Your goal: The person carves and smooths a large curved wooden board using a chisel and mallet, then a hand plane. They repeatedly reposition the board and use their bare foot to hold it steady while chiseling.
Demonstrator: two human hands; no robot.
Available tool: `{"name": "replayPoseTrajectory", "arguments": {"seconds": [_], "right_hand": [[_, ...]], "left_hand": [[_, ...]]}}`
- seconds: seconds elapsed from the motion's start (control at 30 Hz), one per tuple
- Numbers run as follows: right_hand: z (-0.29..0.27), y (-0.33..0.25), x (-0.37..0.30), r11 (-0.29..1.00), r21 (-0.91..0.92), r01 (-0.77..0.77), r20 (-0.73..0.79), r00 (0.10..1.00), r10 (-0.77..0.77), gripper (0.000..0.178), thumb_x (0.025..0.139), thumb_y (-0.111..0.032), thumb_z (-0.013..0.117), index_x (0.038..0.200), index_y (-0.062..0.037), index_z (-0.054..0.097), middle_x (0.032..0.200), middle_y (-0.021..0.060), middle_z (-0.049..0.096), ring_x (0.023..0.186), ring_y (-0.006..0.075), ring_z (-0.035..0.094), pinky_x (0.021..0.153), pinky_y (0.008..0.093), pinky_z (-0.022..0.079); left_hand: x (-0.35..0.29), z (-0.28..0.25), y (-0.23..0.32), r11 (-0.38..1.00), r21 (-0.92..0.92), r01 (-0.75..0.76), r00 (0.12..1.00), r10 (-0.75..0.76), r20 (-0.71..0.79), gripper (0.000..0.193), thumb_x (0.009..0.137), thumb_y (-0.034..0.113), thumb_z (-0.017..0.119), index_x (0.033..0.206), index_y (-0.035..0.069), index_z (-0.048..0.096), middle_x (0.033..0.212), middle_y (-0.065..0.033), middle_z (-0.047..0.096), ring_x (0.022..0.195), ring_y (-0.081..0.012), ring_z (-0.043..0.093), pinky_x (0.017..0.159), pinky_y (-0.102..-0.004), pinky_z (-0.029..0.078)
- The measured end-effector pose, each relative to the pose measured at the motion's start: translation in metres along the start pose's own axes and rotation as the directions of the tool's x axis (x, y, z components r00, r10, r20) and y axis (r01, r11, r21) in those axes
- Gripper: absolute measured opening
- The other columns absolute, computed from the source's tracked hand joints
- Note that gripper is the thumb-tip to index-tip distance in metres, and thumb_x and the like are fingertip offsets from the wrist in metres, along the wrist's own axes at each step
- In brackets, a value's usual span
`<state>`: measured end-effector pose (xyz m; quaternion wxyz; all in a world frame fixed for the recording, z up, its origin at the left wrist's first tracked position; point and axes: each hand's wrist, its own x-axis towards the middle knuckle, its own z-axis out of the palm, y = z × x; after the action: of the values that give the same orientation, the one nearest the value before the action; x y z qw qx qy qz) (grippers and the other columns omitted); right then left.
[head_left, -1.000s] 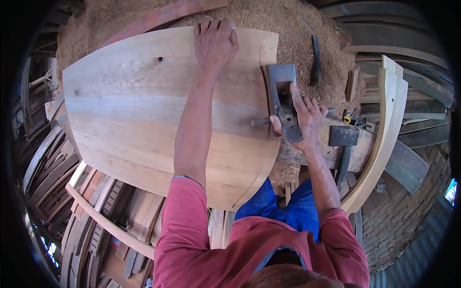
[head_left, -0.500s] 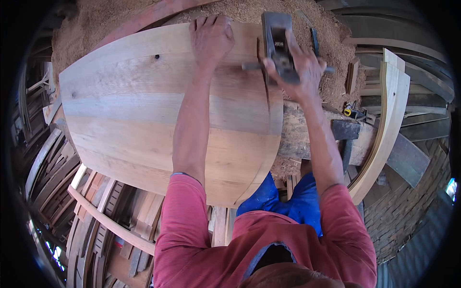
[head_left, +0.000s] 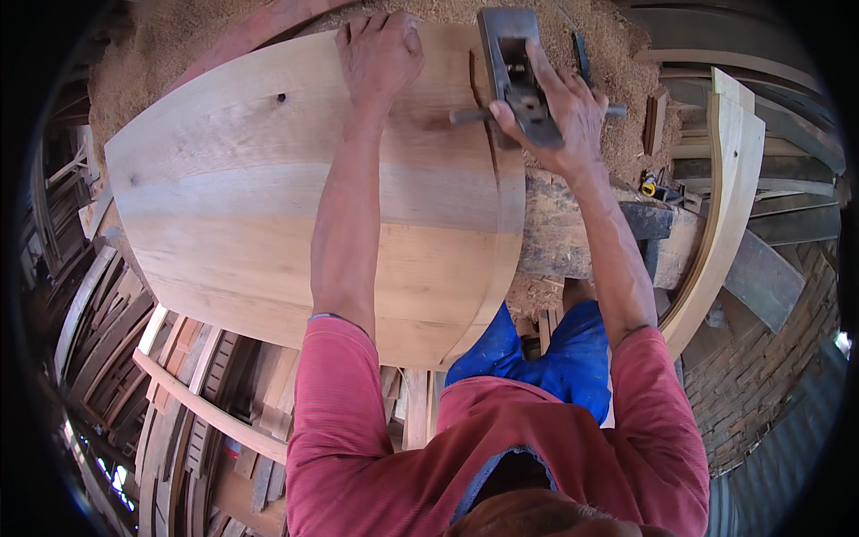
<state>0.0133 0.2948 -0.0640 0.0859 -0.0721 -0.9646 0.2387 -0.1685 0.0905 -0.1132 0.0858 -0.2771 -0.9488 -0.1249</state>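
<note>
A broad wooden panel [head_left: 268, 197] with curved sides lies in front of me, made of boards joined side by side. My left hand [head_left: 383, 58] is closed over its far edge, fingers curled. In my right hand [head_left: 573, 121] is a hand plane [head_left: 506, 40] with a dark body and a cross handle sticking out on both sides. The plane rests at the panel's right end, over its edge. My thumb and fingers lie along the plane's body, and its sole is hidden from view.
Wood shavings [head_left: 617, 54] cover the ground beyond the panel. A thick timber beam [head_left: 555, 224] supports it on the right. Further right stand curved planks [head_left: 729, 179] and a small yellow and black tool [head_left: 650, 188]. Stacked boards [head_left: 188, 421] lie at the lower left.
The whole view has shifted slightly, with panel and hands higher in the picture. The plane is turned a little, its far end leaning more to the left. Both hands keep their grip.
</note>
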Motion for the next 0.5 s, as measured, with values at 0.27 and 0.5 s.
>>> {"name": "replayPoseTrajectory", "arguments": {"seconds": [0.27, 0.5], "right_hand": [[-0.014, -0.021, -0.058, 0.999, 0.0, -0.047, 0.159, 0.986, 0.046, 0.1, 0.079, -0.065, 0.075, 0.156, -0.0066, 0.048, 0.095, 0.0121, 0.067, 0.089, 0.0298, 0.062, 0.082, 0.0481, 0.038], [-0.021, -0.021, -0.064, 0.999, -0.033, -0.036, 0.184, 0.982, 0.041, 0.097, 0.081, -0.067, 0.072, 0.156, -0.0087, 0.049, 0.094, 0.013, 0.068, 0.085, 0.0313, 0.062, 0.083, 0.0491, 0.037]], "left_hand": [[-0.006, 0.002, -0.002, 0.999, 0.031, -0.034, 0.997, 0.036, -0.064, 0.019, 0.086, 0.02, 0.065, 0.101, 0.013, 0.076, 0.102, -0.0073, 0.075, 0.106, -0.0316, 0.062, 0.105, -0.0512, 0.04], [-0.008, -0.006, -0.001, 1.0, 0.013, 0.02, 0.999, -0.02, 0.024, 0.024, 0.091, 0.022, 0.061, 0.109, 0.018, 0.076, 0.11, -0.0046, 0.074, 0.118, -0.0292, 0.06, 0.111, -0.0527, 0.039]]}}
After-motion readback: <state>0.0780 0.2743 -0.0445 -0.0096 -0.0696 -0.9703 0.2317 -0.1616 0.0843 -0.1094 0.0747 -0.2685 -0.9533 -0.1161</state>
